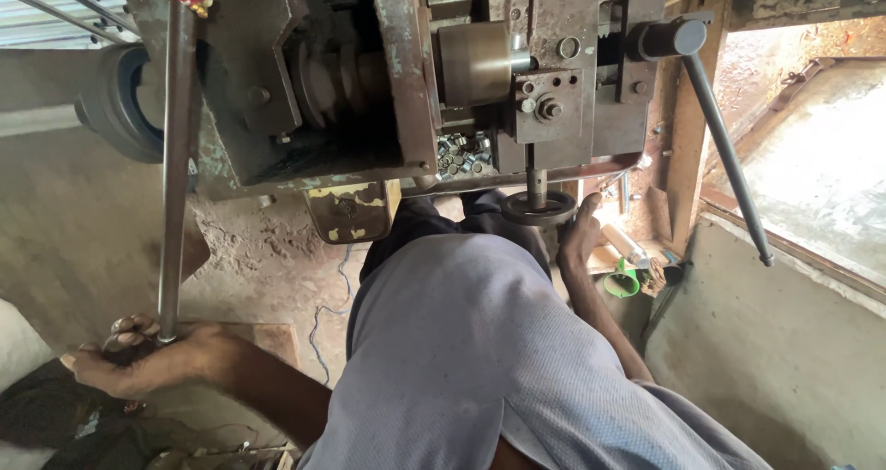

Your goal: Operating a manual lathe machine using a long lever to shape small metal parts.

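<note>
While small cut pieces already lie in the machine, our left hand grips the rod, right hand wraps the handwheel at centre.

Left hand around steel rod, right hand on handwheel

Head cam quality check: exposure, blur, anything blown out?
Head view: daylight from the opening at right is overexposed, while the machine interior sits in deep shadow; left hand on the long rod and right hand at the handwheel are fairly sharp; wide-angle stretch bends the edges.
</note>
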